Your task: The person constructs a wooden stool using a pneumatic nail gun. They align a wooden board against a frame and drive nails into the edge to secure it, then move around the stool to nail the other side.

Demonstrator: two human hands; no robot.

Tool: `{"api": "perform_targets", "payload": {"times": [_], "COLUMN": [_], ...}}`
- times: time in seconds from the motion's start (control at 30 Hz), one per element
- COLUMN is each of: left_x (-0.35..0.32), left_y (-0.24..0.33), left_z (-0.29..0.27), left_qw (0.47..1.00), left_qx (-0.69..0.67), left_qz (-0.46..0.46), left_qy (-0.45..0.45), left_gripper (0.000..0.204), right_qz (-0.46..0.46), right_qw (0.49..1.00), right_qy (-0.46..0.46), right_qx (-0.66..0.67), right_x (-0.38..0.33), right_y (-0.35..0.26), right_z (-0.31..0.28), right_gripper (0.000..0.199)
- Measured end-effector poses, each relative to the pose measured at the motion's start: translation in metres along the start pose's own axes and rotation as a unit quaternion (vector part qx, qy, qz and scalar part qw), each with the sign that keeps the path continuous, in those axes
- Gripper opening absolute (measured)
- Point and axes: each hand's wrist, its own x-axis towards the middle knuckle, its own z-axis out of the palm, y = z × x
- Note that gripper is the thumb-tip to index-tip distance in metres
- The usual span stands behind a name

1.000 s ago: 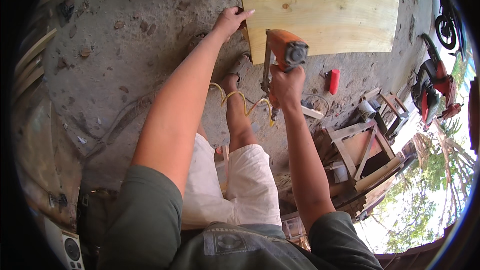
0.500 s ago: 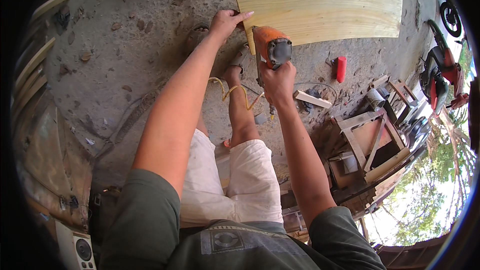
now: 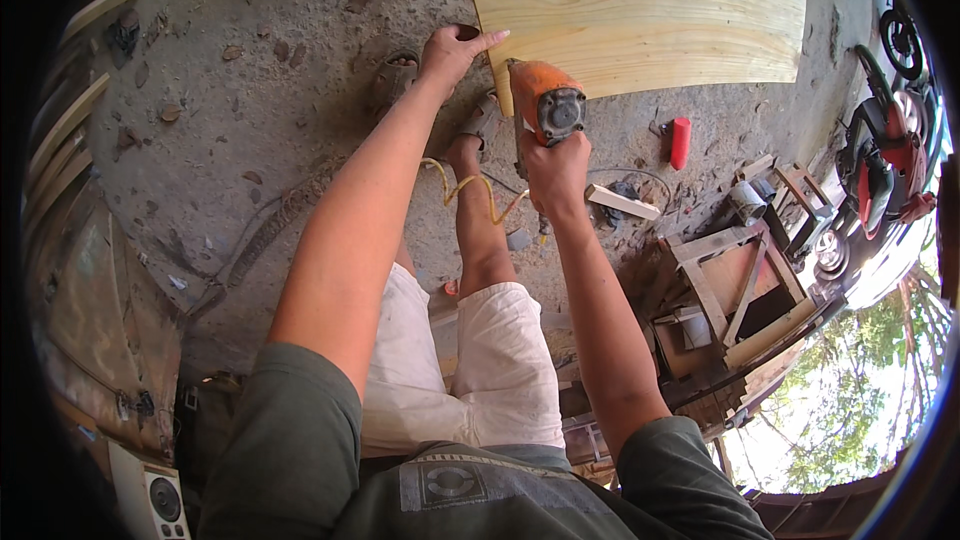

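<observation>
Right hand [image 3: 556, 172] grasps the handle of an orange pneumatic nail gun [image 3: 543, 105], fingers clenched around the grip; the tool's nose sits against the near left corner of a pale pine panel [image 3: 650, 10] lying on the dirt floor [image 3: 250, 120]. Left hand [image 3: 452, 50] rests at the panel's left edge, fingers extended and flat, gripping nothing; exact contact appears likely but is partly hidden. A coiled yellow air hose [image 3: 470, 188] trails below the tool. A red marker-like object [image 3: 680, 142] lies right of it.
</observation>
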Motion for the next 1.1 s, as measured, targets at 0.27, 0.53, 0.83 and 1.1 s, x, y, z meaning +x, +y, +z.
{"api": "perform_targets", "payload": {"times": [0.27, 0.53, 0.83, 1.1], "left_x": [0.002, -0.038, -0.113, -0.138], "left_y": [0.0, 0.046, 0.082, 0.102], "left_z": [-0.013, -0.027, 0.071, 0.217], "left_qw": [0.972, 0.838, 0.781, 0.772], "left_qx": [0.177, 0.388, 0.503, 0.542], "left_qz": [0.035, 0.295, 0.317, 0.234], "left_qy": [0.149, 0.244, 0.191, 0.234], "left_gripper": [0.079, 0.069, 0.076, 0.074], "right_qz": [0.019, 0.088, 0.134, 0.129], "right_qw": [0.999, 0.946, 0.887, 0.881], "right_qy": [0.016, 0.11, 0.131, 0.135], "right_qx": [0.047, 0.291, 0.422, 0.435], "right_x": [-0.017, -0.097, -0.084, -0.035], "right_y": [-0.015, -0.011, 0.049, 0.152], "right_z": [-0.02, -0.15, -0.31, -0.494], "right_gripper": [0.018, 0.02, 0.018, 0.026]}}
